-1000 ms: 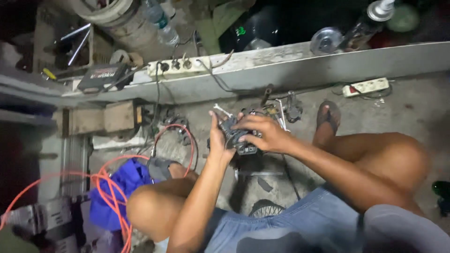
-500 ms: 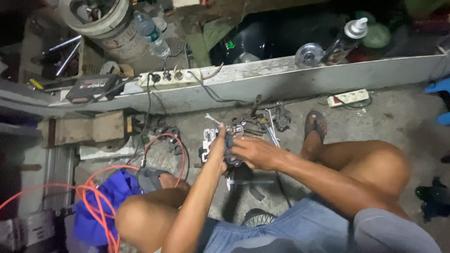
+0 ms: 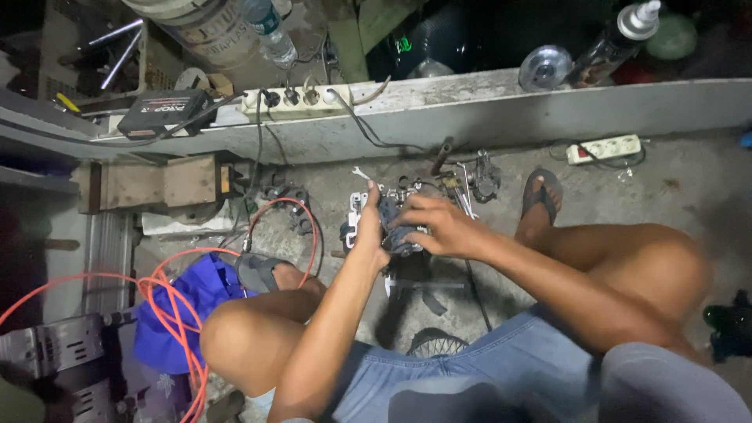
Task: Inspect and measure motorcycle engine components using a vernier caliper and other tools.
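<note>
Concrete floor [image 3: 689, 188], grey, rough, stained. Far left: dark ribbed metal housing [image 3: 55, 356]; orange cable [image 3: 168, 301], smooth and looped in loose coils, runs over a crumpled blue cloth [image 3: 196, 294]. Above these, a weathered wooden block [image 3: 153, 182] and a black rectangular box [image 3: 160, 110] on the pale ledge [image 3: 486, 110]. White power strip [image 3: 301, 100] on the ledge carries several dark plugs. Clear plastic bottle [image 3: 270, 33] stands behind it, beside a round pale bucket [image 3: 196, 23]; contents not discernible. Centre of floor: left hand [image 3: 368, 229] presses flat against the side of a small dark metal engine part [image 3: 395, 231], thumb up, fingers hidden behind it. Right hand [image 3: 439, 227] lies over the same part, fingers curled down onto it in a grip. Part sits low between the knees, among scattered metal pieces [image 3: 470, 178]. Right: sandal [image 3: 542, 192] on foot; second white power strip [image 3: 605, 147] near the ledge's base; spray bottle [image 3: 619, 39] above.
</note>
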